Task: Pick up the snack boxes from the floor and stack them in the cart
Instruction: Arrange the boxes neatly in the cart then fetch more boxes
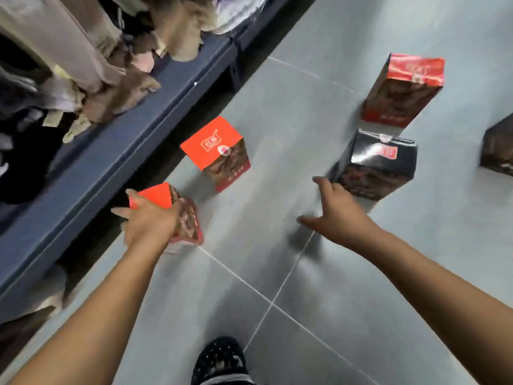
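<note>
Head view showed my left hand [151, 218] curled over the top of a red box [180, 218], which was tilted; whether it had left the floor [277, 245] I could not tell. My right hand [337, 209] was spread and held nothing, fingertips at the near corner of a black box [374, 165]. Gripped from the top only, the tilted box could slip or knock the shelf [111, 168] just left of it. Beyond my left grip stood a second red box [216, 154]. A third red box [402, 90] stood past the black one, and a dark box [498, 151] lay far right. Nothing blocked either reach, and no cart showed.
</note>
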`<state>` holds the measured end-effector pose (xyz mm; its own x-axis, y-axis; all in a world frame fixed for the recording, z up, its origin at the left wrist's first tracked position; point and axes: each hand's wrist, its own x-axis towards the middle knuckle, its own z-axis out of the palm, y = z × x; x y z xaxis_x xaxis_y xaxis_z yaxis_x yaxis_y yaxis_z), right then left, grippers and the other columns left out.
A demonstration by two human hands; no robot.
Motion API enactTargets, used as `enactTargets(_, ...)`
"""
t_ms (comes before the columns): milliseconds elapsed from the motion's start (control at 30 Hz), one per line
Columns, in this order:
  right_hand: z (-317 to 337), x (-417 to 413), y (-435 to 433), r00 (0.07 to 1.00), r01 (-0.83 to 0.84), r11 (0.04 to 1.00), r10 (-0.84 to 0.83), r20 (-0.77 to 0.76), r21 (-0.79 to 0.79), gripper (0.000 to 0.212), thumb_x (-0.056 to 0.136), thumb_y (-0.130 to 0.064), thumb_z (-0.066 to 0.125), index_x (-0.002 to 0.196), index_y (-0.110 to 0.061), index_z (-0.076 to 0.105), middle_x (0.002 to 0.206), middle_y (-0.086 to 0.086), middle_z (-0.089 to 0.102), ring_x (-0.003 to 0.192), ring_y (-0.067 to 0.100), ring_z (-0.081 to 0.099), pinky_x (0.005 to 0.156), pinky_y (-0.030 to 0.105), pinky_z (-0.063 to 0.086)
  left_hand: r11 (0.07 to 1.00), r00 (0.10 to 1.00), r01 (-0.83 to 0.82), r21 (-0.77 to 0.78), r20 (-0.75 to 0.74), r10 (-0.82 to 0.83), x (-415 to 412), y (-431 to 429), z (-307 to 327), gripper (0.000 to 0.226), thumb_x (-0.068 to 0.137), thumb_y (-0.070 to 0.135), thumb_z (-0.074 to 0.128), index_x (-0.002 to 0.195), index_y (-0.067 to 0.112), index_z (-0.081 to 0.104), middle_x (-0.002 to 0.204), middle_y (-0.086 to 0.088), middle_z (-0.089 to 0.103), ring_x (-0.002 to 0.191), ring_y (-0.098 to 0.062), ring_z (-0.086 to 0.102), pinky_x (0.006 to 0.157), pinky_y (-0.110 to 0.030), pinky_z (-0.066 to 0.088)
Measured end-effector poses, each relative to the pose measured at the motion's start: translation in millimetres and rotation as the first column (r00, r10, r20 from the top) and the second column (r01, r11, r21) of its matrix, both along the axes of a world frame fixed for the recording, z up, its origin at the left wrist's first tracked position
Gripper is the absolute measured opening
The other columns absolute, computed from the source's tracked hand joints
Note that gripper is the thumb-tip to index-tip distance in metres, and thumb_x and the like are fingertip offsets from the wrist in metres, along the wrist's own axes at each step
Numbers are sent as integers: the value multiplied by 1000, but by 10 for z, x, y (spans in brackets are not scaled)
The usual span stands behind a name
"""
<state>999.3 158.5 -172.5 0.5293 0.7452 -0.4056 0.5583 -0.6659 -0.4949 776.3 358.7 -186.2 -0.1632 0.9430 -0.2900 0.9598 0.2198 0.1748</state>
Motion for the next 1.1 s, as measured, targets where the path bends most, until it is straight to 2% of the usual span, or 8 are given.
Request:
enactTargets(167,-398,16,241,991,-73,982,52,121,172,76,85,-32,67,147,-14,27,138,17,43,128,33,41,104,40,38,945,949,298,137,-153,-277,165,-30,-264,103,78,65,57,150,16,2,134,-23,33,116,-44,43,88,-48,42)
enactTargets(267,-408,77,76,976,-152,970,117,183,189,74,85,-31,68,146,-15,30,135,14,46,128,31,42,104,40,38,883,874,467,55,-184,-450,309,-169,-130,102,77,67,57,148,17,4,133,-22,34,117,-43,44,89,-47,42)
enactTargets(433,-481,205,-267,976,104,907,-172,132,408,58,80,-22,70,131,-12,44,118,6,53,115,24,50,95,33,43,783,776,622,-9,-123,-619,575,-661,-37,98,75,64,59,147,21,8,128,-18,41,112,-40,50,84,-42,43)
enactTargets(633,-665,421,-651,862,272,774,-461,213,571,63,78,-20,76,128,-7,41,120,10,49,110,25,50,89,29,42,467,464,884,3,-106,-879,1036,-876,-6,100,74,66,59,149,30,3,133,-14,37,115,-36,51,83,-38,45)
enactTargets(767,-725,695,-784,717,544,620,-693,71,565,73,72,-35,83,125,-10,39,113,2,44,108,24,48,94,44,45,313,318,946,79,-63,-946,1250,-784,-70,97,72,69,54,149,31,9,130,-10,38,115,-33,49,85,-38,45)
enactTargets(867,-881,920,-827,735,642,654,-674,-78,399,93,66,-40,86,138,-16,33,130,11,45,126,28,41,106,44,39,178,196,974,140,-125,-973,1357,-725,-218,93,68,71,39,148,25,23,133,-16,42,111,-38,50,89,-48,47)
enactTargets(1000,-1042,1189,-838,772,634,700,-552,-314,329,114,63,-31,89,149,-33,15,151,11,31,137,23,35,109,36,33,164,184,971,172,-109,-977,1386,-681,-282,90,69,69,41,146,25,27,132,-16,45,107,-38,53,86,-48,48)
enactTargets(1100,-1147,1377,-749,761,639,662,-466,-452,392,125,47,-40,93,146,-43,18,151,4,36,135,19,41,111,38,37,179,197,963,199,-75,-977,1445,-675,-284,87,71,69,40,144,22,34,128,-15,49,101,-37,55,82,-47,49)
